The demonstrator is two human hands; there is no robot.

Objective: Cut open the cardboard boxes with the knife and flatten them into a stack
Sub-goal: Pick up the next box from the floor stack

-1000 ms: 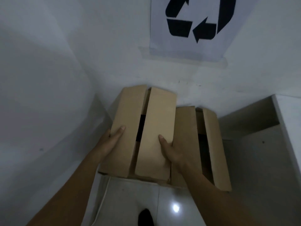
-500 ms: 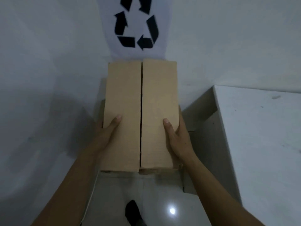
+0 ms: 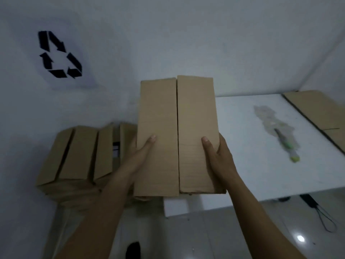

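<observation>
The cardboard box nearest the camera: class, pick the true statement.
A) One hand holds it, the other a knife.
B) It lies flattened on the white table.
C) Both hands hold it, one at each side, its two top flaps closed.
C: the left hand and the right hand each grip a side of the cardboard box, whose two flaps meet along a middle seam.

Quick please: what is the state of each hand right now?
Left hand: grips the cardboard box by its left side.
Right hand: grips the same box by its right side.
</observation>
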